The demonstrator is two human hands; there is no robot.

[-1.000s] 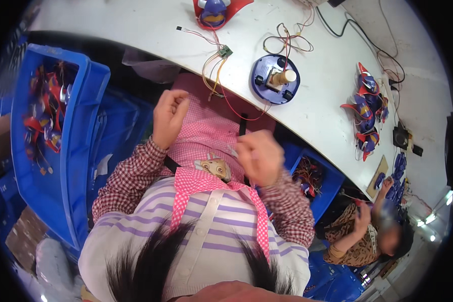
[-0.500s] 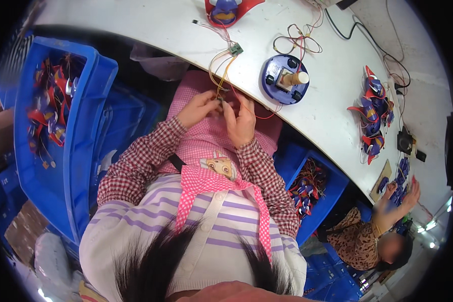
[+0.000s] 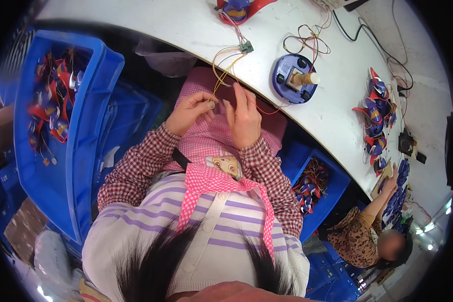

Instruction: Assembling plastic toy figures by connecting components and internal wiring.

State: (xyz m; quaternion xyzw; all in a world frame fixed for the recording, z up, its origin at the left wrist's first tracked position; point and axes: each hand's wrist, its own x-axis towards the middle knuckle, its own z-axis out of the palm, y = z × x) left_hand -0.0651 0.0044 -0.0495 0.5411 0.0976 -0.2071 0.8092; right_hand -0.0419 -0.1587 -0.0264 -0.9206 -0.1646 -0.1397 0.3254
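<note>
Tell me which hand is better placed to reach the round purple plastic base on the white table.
Probably the right hand: it is nearer the purple base, on that side, and looks open. The left hand is farther away and seems to pinch thin yellow wires.

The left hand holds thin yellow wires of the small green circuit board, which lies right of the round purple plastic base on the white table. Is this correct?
Not quite: the head view shows the small green circuit board left of the round purple plastic base, not right.
</note>
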